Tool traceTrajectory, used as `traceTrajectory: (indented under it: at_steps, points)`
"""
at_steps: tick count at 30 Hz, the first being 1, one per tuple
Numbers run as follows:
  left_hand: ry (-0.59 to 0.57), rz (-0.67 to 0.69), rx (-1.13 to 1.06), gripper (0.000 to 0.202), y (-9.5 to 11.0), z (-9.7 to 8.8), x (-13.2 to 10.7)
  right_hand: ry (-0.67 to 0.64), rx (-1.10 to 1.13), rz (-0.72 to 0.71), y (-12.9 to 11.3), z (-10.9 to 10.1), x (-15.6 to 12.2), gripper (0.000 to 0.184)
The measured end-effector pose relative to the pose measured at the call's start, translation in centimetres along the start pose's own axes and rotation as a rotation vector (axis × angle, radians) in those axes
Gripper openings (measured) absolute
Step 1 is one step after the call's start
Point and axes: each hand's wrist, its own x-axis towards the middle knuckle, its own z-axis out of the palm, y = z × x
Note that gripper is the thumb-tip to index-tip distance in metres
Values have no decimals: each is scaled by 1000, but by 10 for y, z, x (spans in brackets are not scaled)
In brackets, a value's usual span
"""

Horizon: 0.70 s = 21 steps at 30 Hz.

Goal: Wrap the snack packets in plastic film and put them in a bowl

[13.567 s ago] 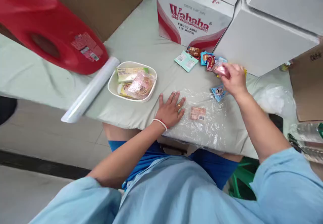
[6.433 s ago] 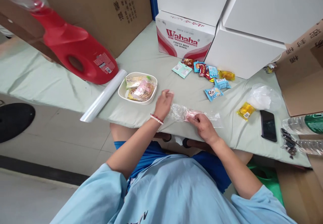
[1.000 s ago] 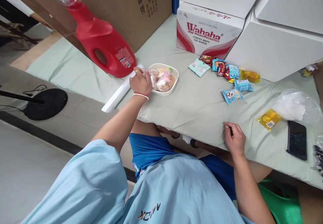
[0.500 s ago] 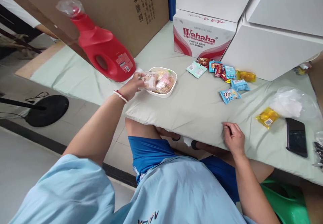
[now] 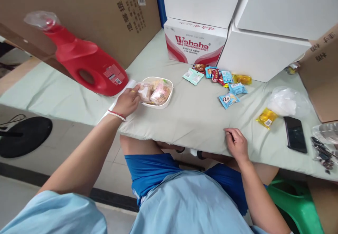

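My left hand [image 5: 127,101] is at the left rim of the white bowl [image 5: 167,101], its fingers closed on a clear-wrapped snack packet [image 5: 144,91] that lies partly in the bowl. More wrapped snacks [image 5: 160,93] fill the bowl. The roll of cling film [image 5: 126,87] lies just behind this hand, mostly hidden by it. My right hand [image 5: 236,144] rests on the pale green cloth at the table's front edge [image 5: 185,135], fingers curled, with nothing visible in them.
Several small snack packets [image 5: 228,100] lie scattered before the Wahaha box [image 5: 195,46] and white cartons [image 5: 264,51]. A red detergent jug [image 5: 84,63] lies at the left. A yellow packet [image 5: 266,118], a plastic bag [image 5: 287,102] and a black phone [image 5: 295,139] are at the right.
My left hand carried the wrapped packet from the table's middle to the bowl and now holds it at the bowl's left rim. My right hand stays at the front edge.
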Motion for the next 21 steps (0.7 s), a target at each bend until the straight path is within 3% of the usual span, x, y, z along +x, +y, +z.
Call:
traceTrajectory:
  at_steps: [3, 9, 11, 13, 16, 18, 21]
  points:
    - [214, -76, -30, 62, 9, 7, -12, -9, 13, 27, -1, -1, 2, 25]
    - [543, -43, -76, 76, 43, 5, -48, -25, 58, 91, -7, -1, 3, 26]
    - [477, 88, -127, 68, 59, 15, -69, -39, 100, 129, -11, -1, 2, 25]
    - [265, 206, -205, 62, 74, 33, -90, -75, 185, 192, -13, -5, 4, 23]
    - [56, 211, -210, 57, 91, 63, -111, -79, 326, 323, 2, -33, 20, 22]
    - [45, 174, -166, 57, 98, 75, -116, 61, 324, 388, 28, -70, 43, 26]
    - [91, 152, -160, 56, 101, 80, -116, 432, 119, 394, 79, -135, 93, 27]
